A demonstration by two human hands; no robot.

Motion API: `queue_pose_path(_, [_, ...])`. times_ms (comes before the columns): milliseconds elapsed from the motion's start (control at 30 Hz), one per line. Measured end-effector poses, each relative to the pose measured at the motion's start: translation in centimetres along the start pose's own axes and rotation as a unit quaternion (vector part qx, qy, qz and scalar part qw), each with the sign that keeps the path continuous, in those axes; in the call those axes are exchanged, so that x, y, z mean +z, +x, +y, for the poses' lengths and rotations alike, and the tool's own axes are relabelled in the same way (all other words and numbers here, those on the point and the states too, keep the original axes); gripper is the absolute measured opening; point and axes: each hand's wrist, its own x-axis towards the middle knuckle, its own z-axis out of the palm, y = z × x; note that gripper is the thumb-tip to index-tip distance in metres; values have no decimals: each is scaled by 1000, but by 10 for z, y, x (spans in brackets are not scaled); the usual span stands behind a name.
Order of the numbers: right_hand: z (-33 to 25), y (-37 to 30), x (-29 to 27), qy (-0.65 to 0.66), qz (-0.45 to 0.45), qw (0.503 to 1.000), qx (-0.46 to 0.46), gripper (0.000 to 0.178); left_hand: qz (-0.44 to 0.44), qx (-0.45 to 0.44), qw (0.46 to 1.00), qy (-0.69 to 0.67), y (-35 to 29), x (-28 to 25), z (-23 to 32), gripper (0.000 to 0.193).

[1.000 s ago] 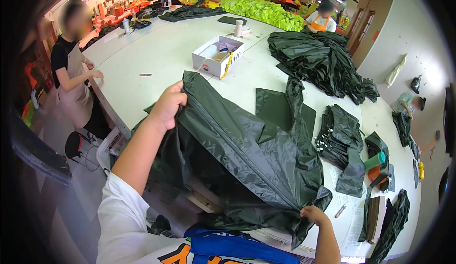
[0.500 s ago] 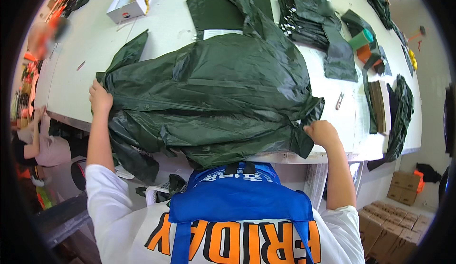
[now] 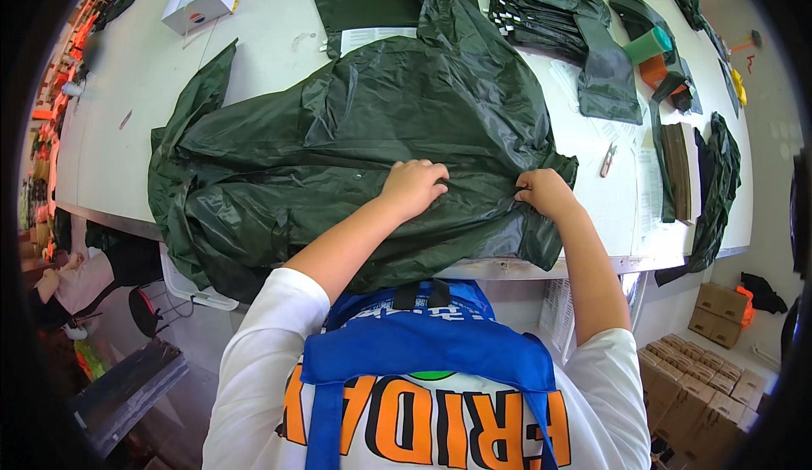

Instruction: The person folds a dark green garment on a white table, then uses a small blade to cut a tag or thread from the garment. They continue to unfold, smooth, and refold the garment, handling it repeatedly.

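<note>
A shiny dark green rain jacket [image 3: 364,140] lies spread and creased across the front of the white table [image 3: 279,47], its lower folds hanging over the near edge. My left hand [image 3: 413,187] lies on the middle of the jacket, thumb apart from the slightly bent fingers. At the jacket's right end, my right hand [image 3: 545,192] pinches a fold of the fabric between thumb and fingers. What lies under the jacket is hidden.
Behind the jacket is a dark green folded piece [image 3: 364,0]. A stack of folded green garments [image 3: 541,21] lies at the back right. Thread snips [image 3: 607,160] and a teal cylinder [image 3: 649,45] are on the right. A white box [image 3: 200,3] stands back left.
My left hand has let go of the jacket's left end and moved right to its middle. My right hand has shifted slightly up and left along the fabric.
</note>
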Motion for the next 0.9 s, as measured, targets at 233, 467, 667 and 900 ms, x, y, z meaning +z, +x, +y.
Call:
queue_pose_path(233, [24, 18, 4, 39, -38, 999, 0, 19, -19, -45, 994, -94, 15, 18, -9, 14])
queue_pose_path(467, [42, 29, 7, 71, -70, 993, -60, 20, -42, -74, 993, -86, 21, 18, -6, 16])
queue_pose_path(667, [38, 30, -2, 62, -83, 993, -49, 21, -67, -54, 995, -55, 23, 11, -2, 21])
queue_pose_path(900, [92, 21, -19, -175, -72, 979, 76, 18, -13, -82, 982, 171, -53, -79, -67, 22])
